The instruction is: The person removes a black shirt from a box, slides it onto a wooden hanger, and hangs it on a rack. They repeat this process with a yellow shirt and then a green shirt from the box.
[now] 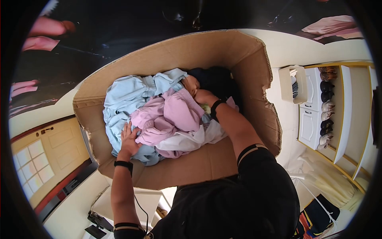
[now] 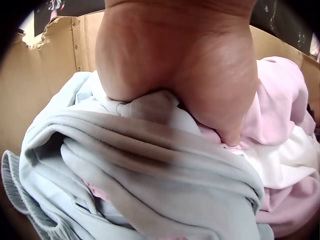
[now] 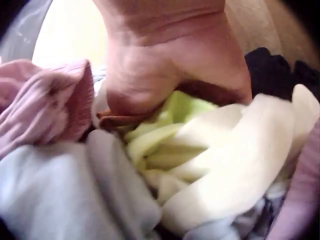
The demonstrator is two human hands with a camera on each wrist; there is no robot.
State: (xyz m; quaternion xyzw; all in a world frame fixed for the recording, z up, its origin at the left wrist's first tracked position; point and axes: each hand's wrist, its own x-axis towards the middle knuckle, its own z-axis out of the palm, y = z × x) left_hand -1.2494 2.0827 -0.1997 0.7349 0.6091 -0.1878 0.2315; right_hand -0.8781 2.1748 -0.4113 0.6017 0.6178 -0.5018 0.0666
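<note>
A heap of clothes fills a large cardboard box [image 1: 207, 161]. My left hand [image 1: 129, 141] rests with spread fingers on the heap's near left side, where a light blue garment [image 1: 129, 93] meets a pink garment [image 1: 175, 111]. Folds of pale blue cloth [image 2: 150, 145] bulge below the left palm in the left wrist view. My right hand [image 1: 204, 98] reaches down into the heap beside a brown cloth [image 1: 190, 83]; its fingers are hidden. Yellow-green cloth [image 3: 185, 110] lies right under the right palm. White cloth [image 1: 183, 140] lies along the near side, dark clothes [image 1: 217, 81] at the far right.
High cardboard walls surround the clothes, with a torn edge [image 1: 267, 93] on the right. Beyond stand a white bin [image 1: 293, 85] and a shoe rack [image 1: 338, 107]. A yellow door [image 1: 59, 143] is at the left, a glossy dark surface [image 1: 131, 28] at the far side.
</note>
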